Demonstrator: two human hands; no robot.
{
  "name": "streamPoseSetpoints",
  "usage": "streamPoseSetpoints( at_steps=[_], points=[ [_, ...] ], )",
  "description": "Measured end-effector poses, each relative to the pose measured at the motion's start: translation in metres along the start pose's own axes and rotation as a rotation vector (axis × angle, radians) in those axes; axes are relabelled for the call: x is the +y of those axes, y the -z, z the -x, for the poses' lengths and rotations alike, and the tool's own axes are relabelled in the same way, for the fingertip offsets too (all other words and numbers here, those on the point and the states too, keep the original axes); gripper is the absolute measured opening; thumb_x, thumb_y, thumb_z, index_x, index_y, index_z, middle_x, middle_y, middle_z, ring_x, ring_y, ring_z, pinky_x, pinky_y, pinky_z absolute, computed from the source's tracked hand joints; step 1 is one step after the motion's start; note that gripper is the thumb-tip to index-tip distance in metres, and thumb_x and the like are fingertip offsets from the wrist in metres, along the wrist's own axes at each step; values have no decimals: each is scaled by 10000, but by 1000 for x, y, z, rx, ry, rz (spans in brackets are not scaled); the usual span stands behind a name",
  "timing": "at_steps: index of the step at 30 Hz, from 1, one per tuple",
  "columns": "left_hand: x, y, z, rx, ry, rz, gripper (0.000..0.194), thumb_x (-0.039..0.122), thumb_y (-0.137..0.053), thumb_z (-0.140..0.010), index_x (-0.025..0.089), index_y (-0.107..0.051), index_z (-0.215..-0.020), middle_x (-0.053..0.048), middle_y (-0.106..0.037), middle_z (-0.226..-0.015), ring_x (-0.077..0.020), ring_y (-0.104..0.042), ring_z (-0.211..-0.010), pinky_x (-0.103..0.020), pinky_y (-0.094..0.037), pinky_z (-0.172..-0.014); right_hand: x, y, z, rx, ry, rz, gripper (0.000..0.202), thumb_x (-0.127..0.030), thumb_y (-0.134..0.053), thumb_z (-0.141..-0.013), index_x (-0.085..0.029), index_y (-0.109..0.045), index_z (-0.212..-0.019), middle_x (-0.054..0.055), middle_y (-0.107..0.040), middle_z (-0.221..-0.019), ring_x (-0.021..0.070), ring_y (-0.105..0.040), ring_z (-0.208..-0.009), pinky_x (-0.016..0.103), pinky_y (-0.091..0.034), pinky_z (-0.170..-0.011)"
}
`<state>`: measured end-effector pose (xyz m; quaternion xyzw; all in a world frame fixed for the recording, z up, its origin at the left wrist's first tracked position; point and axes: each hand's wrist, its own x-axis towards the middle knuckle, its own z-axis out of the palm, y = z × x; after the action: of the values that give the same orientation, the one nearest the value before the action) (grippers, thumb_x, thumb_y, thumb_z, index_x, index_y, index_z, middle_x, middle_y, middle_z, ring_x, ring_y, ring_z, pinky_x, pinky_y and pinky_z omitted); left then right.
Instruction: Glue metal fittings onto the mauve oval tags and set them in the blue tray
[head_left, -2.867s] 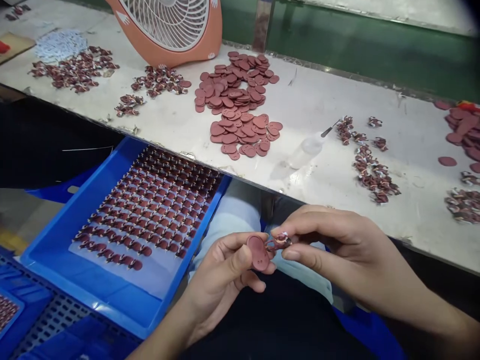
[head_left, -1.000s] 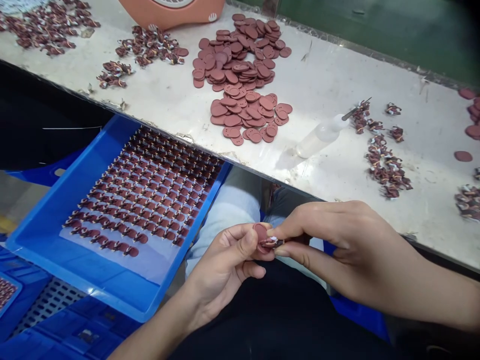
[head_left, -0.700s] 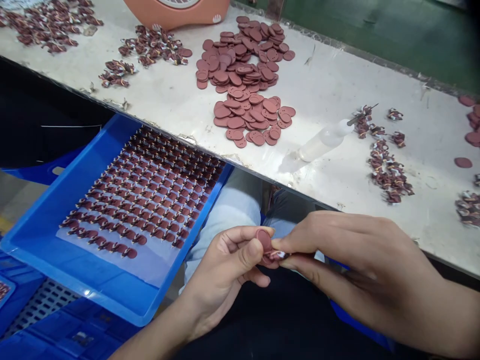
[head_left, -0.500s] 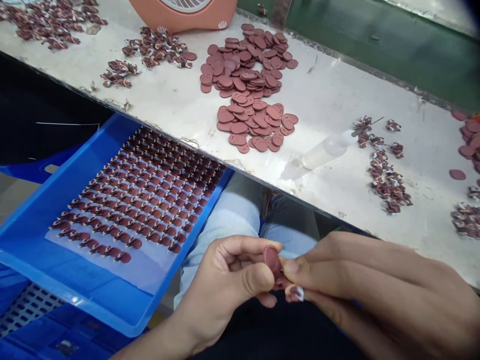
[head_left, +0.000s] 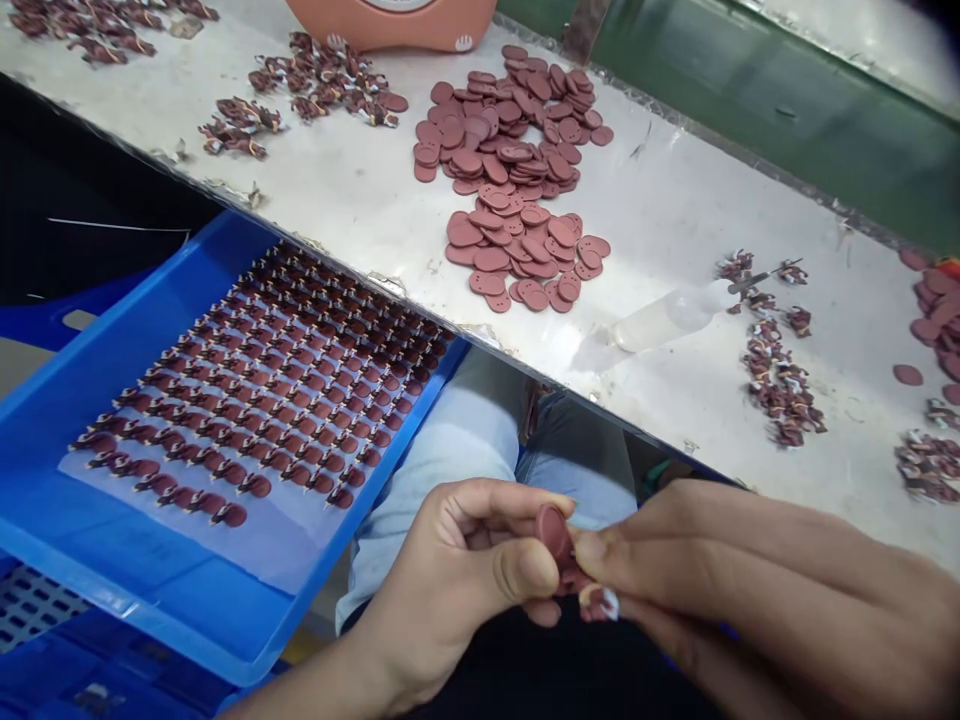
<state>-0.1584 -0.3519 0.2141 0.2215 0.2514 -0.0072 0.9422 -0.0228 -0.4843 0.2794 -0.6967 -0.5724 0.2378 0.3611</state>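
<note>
My left hand [head_left: 480, 570] pinches a reddish-brown oval disc [head_left: 553, 530] between thumb and fingers, above my lap. Against the disc is a small brown figurine [head_left: 598, 602] with a white-and-tan end. My right hand [head_left: 720, 570] grips the figurine from the right, its thumb pressed near the disc's edge; its other fingertips are mostly hidden. Disc and figurine touch, but I cannot tell whether they are joined. On the table ahead lies a pile of similar oval discs [head_left: 517, 250], some with small holes. Small brown figurines [head_left: 780, 385] lie in a heap at the right.
A blue tray [head_left: 142, 620] at the left holds rows of figurines on discs over a pale sheet. A clear bottle with a thin nozzle [head_left: 667, 318] lies on the white table [head_left: 360, 200]. An orange fan [head_left: 420, 25] stands behind; more figurines [head_left: 322, 80] lie at the left.
The view has shifted slightly, so the tray and table things sit a little differently in the picture. Both hands keep the same hold on the disc and figurine.
</note>
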Motion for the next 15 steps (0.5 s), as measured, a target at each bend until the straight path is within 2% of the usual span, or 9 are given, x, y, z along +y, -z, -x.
streamPoseSetpoints(
  at_steps=[3,6,10,15],
  points=[
    [-3,2,-3,81,19,19,237,370,-886,-671,208,-797,-819,-2,-710,-709,-80,-641,-593,-127,-479,-495,4,5,-8,-85,-24,39,170,-144,-609,-942,-220,-651,-1088,3,-712,-894,113,-679,-741,174,-553,-671],
    [-7,3,-4,132,54,26,256,386,-883,-676,185,-783,-800,-19,-728,-752,-91,-665,-637,-122,-487,-499,4,7,-15,-69,-26,45,125,-125,-599,-929,-201,-670,-999,-8,-700,-842,101,-656,-708,179,-531,-653],
    [-10,4,-3,147,78,34,270,376,-879,-685,178,-790,-846,-15,-730,-751,-90,-676,-655,-119,-517,-517,3,7,-15,-88,-46,20,137,-144,-565,-935,-189,-690,-973,6,-707,-827,128,-660,-710,236,-527,-634],
    [-11,1,-4,156,78,59,238,323,-897,-667,169,-781,-807,6,-702,-680,-81,-664,-623,-108,-516,-500,6,8,-11,-71,-29,30,112,-159,-594,-932,-187,-695,-970,14,-727,-851,147,-684,-751,260,-540,-662]
  ],
)
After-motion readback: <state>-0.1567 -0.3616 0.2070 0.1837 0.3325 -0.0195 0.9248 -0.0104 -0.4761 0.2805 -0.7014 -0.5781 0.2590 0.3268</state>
